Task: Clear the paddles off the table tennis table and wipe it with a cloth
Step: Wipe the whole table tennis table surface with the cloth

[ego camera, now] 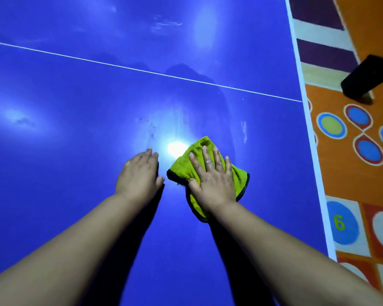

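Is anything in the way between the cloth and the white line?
Nothing visible. The right hand presses the green cloth flat, and the blue table up to the white line shows only smears and glare.

bare forearms [75, 239]; right hand [212, 180] perhaps ringed

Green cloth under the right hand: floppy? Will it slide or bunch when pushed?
Likely floppy: the green cloth lies folded and rumpled, so it would drape if lifted. Probably light, given its fluffy pile. Should slide on the glossy table tennis table under the flat right hand, though edges may bunch.
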Available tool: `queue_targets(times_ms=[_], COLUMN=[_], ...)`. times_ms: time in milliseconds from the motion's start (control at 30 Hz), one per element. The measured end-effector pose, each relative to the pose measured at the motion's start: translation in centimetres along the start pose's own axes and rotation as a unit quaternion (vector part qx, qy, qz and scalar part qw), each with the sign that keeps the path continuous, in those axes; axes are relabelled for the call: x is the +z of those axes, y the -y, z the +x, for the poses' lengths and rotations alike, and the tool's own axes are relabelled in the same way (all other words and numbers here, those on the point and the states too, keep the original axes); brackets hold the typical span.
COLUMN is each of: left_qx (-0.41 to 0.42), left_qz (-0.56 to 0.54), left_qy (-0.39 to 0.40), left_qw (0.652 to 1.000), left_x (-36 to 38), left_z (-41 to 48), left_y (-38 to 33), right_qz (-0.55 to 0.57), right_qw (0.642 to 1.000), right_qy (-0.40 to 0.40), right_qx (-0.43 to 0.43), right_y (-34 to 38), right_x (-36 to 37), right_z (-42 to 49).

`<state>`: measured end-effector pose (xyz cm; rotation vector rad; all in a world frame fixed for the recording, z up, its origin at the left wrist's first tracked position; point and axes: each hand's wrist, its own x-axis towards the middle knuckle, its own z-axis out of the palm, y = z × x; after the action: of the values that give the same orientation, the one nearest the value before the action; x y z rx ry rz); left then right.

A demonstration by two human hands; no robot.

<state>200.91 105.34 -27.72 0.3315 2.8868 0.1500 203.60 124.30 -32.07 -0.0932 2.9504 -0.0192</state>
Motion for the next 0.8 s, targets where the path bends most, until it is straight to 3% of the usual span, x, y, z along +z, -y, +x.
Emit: queue_targets(times_ms=[167,333,633,800], left_qx=[0.167,0.238,0.276,0.262], left_qz=[-0.054,0.026,0.030,0.034], left_qy=[-0.031,-0.024,0.078,0.112], left_qw=[0.984,0.971,0.957,0.958], left_x=[3.2,6.1,8.0,8.5], left_z=[-9.2,-18.5,-31.4,-34.5], left_y=[-0.3,1.1,2.0,0.5], right_qz=[0.002,0.003,0.020,0.019], right_qw=[0.999,0.999,0.998,0.996], right_qy=[-0.032,-0.036,-0.009,0.013], right_qx=[-0.010,-0.019,-0.060,-0.085], right_y=[3.8,7.5,10.2,9.3], right_x=[2.2,4.0,5.1,5.3], right_z=[-8.9,-17.7,-30.3,-32.6])
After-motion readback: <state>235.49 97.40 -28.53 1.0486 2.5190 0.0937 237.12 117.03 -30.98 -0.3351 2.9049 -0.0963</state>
